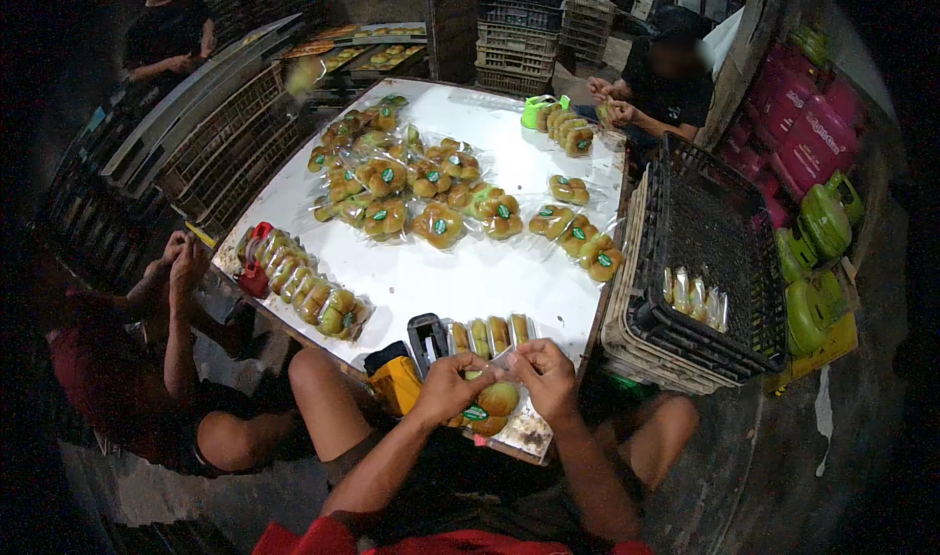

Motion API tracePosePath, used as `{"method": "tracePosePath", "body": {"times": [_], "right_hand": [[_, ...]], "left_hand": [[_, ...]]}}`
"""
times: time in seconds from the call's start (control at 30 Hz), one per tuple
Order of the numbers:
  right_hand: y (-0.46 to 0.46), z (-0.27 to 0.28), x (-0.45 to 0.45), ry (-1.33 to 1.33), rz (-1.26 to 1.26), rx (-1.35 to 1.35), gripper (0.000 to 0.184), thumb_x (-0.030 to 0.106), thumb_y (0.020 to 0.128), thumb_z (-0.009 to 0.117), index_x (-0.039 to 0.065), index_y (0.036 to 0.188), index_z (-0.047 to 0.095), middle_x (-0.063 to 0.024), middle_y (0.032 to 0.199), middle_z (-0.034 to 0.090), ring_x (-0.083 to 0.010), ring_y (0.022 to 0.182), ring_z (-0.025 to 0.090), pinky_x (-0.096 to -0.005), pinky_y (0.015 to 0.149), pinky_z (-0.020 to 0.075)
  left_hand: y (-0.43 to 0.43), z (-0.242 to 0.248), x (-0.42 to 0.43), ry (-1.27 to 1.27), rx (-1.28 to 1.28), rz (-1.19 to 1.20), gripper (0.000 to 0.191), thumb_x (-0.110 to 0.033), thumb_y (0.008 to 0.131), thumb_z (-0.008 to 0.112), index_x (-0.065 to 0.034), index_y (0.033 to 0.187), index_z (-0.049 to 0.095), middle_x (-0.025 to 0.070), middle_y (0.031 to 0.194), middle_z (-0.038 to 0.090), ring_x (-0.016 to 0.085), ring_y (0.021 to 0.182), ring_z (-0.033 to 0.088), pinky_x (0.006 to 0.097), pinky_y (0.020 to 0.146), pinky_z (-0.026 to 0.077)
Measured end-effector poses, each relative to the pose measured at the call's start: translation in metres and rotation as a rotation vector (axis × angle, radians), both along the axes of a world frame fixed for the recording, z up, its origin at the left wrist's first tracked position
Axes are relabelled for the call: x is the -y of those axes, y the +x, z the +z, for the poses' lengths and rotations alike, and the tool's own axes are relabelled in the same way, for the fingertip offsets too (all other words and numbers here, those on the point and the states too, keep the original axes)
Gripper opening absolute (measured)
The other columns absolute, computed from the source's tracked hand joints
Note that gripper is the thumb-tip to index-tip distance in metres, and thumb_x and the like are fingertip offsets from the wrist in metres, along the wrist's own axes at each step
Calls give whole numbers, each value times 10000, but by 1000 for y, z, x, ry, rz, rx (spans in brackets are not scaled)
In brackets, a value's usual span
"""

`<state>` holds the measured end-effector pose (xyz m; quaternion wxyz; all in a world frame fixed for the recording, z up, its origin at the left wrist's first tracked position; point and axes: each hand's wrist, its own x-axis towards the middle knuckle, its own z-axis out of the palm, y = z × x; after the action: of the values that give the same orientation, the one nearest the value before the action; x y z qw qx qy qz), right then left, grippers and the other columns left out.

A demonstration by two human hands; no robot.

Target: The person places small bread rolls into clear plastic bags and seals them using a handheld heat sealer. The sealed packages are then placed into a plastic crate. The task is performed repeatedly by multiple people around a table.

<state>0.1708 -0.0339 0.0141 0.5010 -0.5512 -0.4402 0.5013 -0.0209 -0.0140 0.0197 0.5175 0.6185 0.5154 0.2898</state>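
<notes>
Both my hands pinch the clear plastic mouth of a bagged bread bun at the table's near edge. My left hand grips its left side, and my right hand grips the right. Green and brown lobes of bread show below my fingers, with a green label on the bag. Just beyond my hands stands a row of bagged buns. A dark tape dispenser sits left of that row. Farther in, a heap of bagged buns covers part of the white table.
Stacked crates flank the table's right side, with several bagged buns inside the top one. Green gas cylinders stand beyond. A person sits at left near a red tape dispenser; another person works at the far right.
</notes>
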Motion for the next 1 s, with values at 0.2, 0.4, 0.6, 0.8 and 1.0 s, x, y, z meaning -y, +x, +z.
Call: {"method": "tracePosePath", "body": {"times": [0.2,0.4,0.6,0.8,1.0], "right_hand": [[9,20,5,383,252,556,203,182,912,734,-15,949,708,-151,858,687,-263,739,675,-340,679,524],[0,7,10,71,36,527,288,253,945,728,11,805,660,-54,673,614,-93,648,544,-288,606,455],[-51,-21,27,-97,65,-363,259,266,1018,630,24,1106,608,-25,1016,630,-122,937,574,-298,855,475],[-68,-21,24,-137,95,-681,575,161,952,710,54,1406,374,-104,1327,517,-214,1251,504,-364,1077,413],[-68,-67,-13,-133,-220,-678,366,267,995,656,22,1253,571,-80,1096,626,-177,1066,606,-341,946,488]], "left_hand": [[3,10,-1,104,380,97,237,-246,914,765,-12,932,730,7,789,672,106,765,608,270,760,508],[-4,2,-7,-477,292,20,238,-264,944,722,-36,1006,695,64,1016,654,101,953,574,280,793,472],[5,-19,5,348,97,273,162,-151,926,642,6,953,613,128,1044,554,259,1006,559,363,903,438],[0,-9,0,455,24,364,457,-185,888,642,-47,1292,479,161,1272,481,324,1216,510,410,1075,410],[-27,2,-6,-651,884,287,458,-333,926,625,-57,1278,528,130,1194,614,266,1084,637,429,921,545]]}}
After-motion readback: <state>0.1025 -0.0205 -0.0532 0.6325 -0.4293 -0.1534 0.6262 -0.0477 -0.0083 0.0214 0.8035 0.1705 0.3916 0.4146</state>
